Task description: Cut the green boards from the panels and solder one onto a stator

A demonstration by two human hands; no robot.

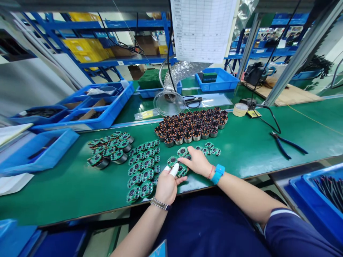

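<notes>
Head camera is looking down on a green mat (241, 150), and everything below is being placed from that mat. At its near edge the left hand (166, 185) is lying with a white-taped finger stretched forward, its fingers closing from the near side on a small cluster of round green circuit boards (178, 165). The right hand (197, 162) is pressing down flat on the same cluster from the right, fingers together and spread over the top board. Whether either hand is actually lifting one board off the cluster is not something this view is showing.

Judging by this, the step in hand is picking or sorting boards from the loose cluster; the next move is calling for one board to be pinched cleanly at its rim without dragging its neighbours.

Just left of the hands, more of these boards are lying in rows (142, 171). Further left on the mat, boards are sitting on top of metal rings (109, 150). Beyond the hands, toward the middle of the mat, a block of copper-wound coils (191, 125) is standing in tight rows. Toward the mat's right end, pliers (288, 144) are lying, and near its far edge a roll of tape (240, 109) is sitting.
</notes>
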